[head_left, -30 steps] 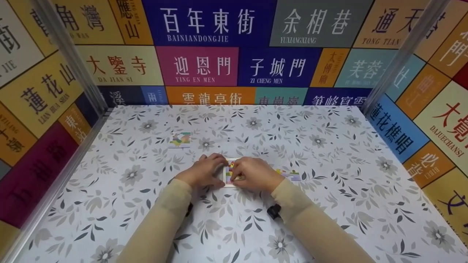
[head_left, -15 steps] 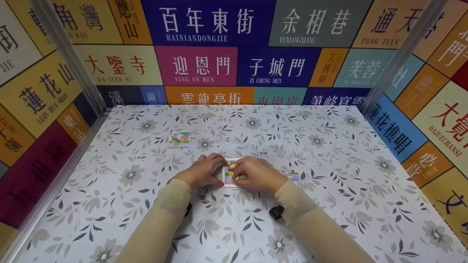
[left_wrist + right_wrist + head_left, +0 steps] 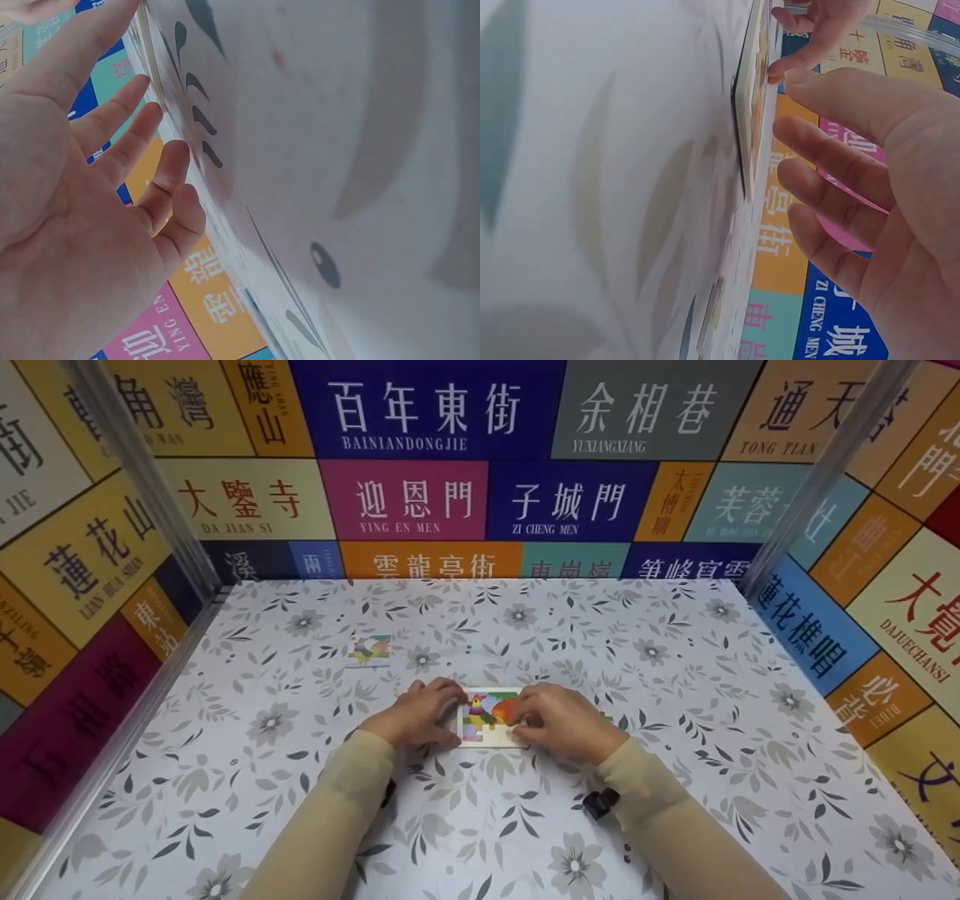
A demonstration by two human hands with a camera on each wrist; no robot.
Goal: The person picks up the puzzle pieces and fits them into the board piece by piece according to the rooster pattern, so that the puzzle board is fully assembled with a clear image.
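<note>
A small framed jigsaw puzzle (image 3: 496,736) with a colourful rooster picture (image 3: 477,706) lies flat in front of me, its lower middle showing bare cream backing. My left hand (image 3: 421,714) rests at its left edge, thumb near the lower corner and index finger near the upper one. Over the puzzle's right end is my right hand (image 3: 568,720), fingertips at the rooster's orange tail. In the right wrist view its fingers are loosely bent, with nothing visible between them, beside the board's edge (image 3: 742,112). The right hand covers the puzzle's right end.
A group of puzzle pieces (image 3: 369,651) lies at the back left. Loose pieces (image 3: 606,717) peek out behind the right hand. The table has a white floral cover (image 3: 300,780). Sign-printed walls (image 3: 412,499) stand behind and at both sides.
My right hand has moved right across the puzzle, uncovering the rooster and the bare backing, and now hides most of the loose pieces there. The left hand has stayed in place.
</note>
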